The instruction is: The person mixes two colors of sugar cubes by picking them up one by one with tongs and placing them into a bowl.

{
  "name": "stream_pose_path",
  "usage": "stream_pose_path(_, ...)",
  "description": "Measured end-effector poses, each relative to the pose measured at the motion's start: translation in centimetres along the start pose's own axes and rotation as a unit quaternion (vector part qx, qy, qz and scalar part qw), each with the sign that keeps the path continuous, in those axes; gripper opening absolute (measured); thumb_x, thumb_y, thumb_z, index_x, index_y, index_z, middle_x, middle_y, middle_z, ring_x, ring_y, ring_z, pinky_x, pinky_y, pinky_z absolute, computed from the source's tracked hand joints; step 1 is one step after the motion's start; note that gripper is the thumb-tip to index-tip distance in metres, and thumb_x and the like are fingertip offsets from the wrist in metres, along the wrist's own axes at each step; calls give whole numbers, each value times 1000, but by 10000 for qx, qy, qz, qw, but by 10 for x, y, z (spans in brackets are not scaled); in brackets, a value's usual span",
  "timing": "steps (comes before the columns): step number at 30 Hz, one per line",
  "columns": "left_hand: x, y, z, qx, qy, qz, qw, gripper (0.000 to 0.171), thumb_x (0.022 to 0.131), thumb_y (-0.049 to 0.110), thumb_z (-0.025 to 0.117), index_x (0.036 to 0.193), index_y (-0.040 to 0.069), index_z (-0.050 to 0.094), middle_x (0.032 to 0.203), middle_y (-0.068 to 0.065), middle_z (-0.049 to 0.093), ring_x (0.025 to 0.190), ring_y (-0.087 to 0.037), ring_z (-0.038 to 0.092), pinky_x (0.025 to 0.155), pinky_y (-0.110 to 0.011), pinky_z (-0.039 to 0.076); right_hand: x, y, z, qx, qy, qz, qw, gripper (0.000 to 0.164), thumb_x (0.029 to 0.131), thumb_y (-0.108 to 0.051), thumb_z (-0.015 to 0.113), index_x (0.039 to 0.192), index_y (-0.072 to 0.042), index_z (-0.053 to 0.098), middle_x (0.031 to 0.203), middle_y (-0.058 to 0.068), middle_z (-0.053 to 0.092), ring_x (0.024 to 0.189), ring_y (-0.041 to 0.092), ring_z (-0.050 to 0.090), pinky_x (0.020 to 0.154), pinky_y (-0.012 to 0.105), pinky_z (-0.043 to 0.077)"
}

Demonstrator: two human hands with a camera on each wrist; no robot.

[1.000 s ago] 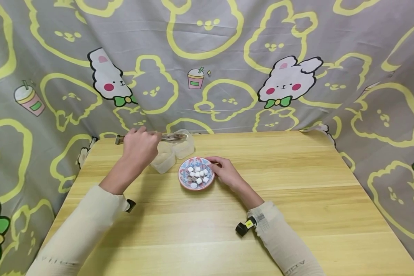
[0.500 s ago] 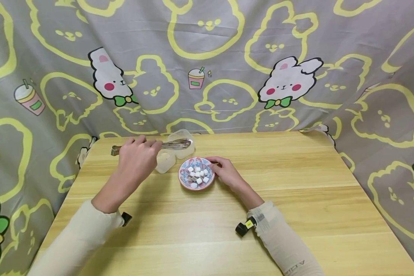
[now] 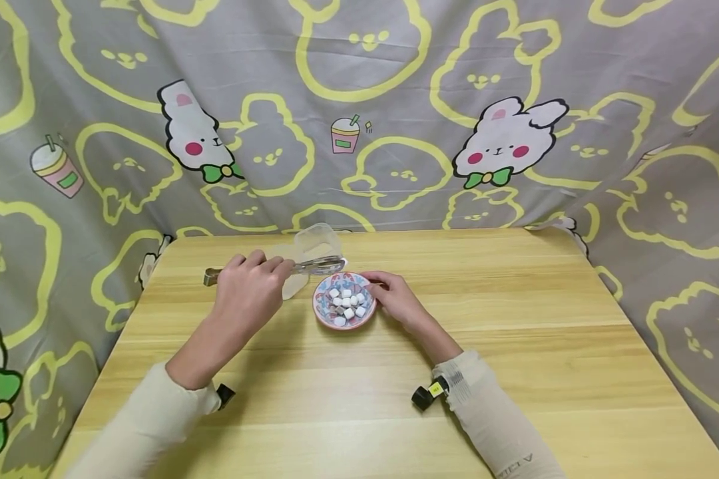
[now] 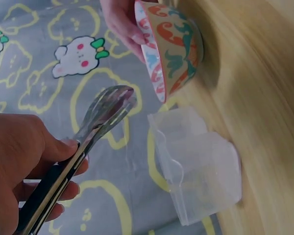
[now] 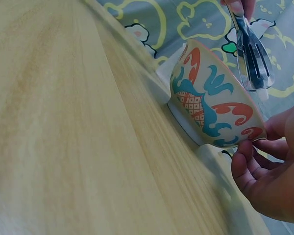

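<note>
My left hand (image 3: 248, 289) grips metal serving tongs (image 4: 102, 117); their head hangs just above the far rim of a patterned bowl (image 5: 213, 100). A small white piece (image 5: 263, 93) shows at the tongs' tips in the right wrist view. Several white cubes (image 3: 346, 302) lie inside the bowl, among a few brownish bits. My right hand (image 3: 398, 299) pinches the bowl's right rim between thumb and fingers, while the bowl stands on the table. Behind the bowl, to its left, sits a clear plastic container (image 4: 201, 166) with two compartments, partly hidden by the tongs and left hand.
The wooden table (image 3: 515, 319) ends at a grey cloth (image 3: 395, 86) with yellow cartoon outlines, hanging behind and along both sides. The container stands near the table's back edge. Black wrist cameras (image 3: 422, 398) sit on both sleeves.
My left hand has moved the tongs from over the container rightward and nearer, to the bowl's far rim. The right hand keeps its hold on the bowl.
</note>
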State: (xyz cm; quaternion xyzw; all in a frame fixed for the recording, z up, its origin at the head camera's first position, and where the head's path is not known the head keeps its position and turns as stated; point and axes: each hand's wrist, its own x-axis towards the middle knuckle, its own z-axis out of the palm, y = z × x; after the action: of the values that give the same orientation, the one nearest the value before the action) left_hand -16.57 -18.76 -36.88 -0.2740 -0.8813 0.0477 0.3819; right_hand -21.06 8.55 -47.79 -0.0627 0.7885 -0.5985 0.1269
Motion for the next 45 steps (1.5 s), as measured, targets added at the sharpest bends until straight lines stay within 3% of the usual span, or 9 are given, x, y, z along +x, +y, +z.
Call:
stream_pose_path(11, -10, 8, -2, -29, 27, 187, 9998, 29, 85, -12, 59, 83, 10, 78, 72, -3, 77, 59, -22, 59, 48, -28, 34, 1, 0, -1, -18, 2, -77, 10000, 38, 104, -14, 56, 140, -9, 65, 140, 13, 66, 132, 26, 59, 116, 46, 44)
stream_pose_path(20, -18, 14, -2, -120, -177, 381, 9990, 22, 90, -3, 62, 88, 12, 78, 77, 0, 78, 65, -23, 63, 53, -32, 44, 2, 0, -1, 7, 20, -51, 10000, 37, 104, -14, 56, 140, -9, 65, 140, 12, 66, 130, 23, 59, 113, 41, 46)
stream_pose_path(27, -21, 18, -2, -27, -326, 557, 9979, 27, 90, -5, 56, 86, 13, 76, 73, 0, 75, 63, -22, 58, 53, -30, 39, 3, 0, -1, -21, -39, -69, 10000, 37, 104, -14, 55, 140, -9, 65, 140, 13, 66, 130, 24, 59, 113, 42, 47)
stream_pose_path(32, -22, 19, -2, -29, -346, 534, 9980, 28, 90, -7, 54, 84, 12, 74, 70, -1, 73, 61, -22, 55, 52, -29, 36, 2, -1, -1, -59, -42, -103, 9999, 37, 105, -15, 55, 140, -9, 65, 140, 12, 66, 130, 24, 59, 113, 43, 46)
stream_pose_path(36, -22, 19, -4, 27, -391, 525, 9979, 23, 88, -6, 61, 84, 11, 75, 71, 0, 73, 61, -22, 56, 52, -29, 38, 3, 1, -1, -81, -42, -94, 9999, 37, 105, -16, 55, 141, -10, 64, 141, 12, 66, 131, 24, 59, 114, 43, 45)
stream_pose_path(45, -23, 18, -9, -108, -501, 367, 9980, 19, 88, -3, 69, 93, 13, 80, 85, -1, 81, 70, -23, 65, 56, -32, 46, 2, 2, 0, -52, -8, -83, 10000, 37, 105, -15, 55, 140, -10, 65, 140, 12, 66, 131, 25, 59, 114, 44, 45)
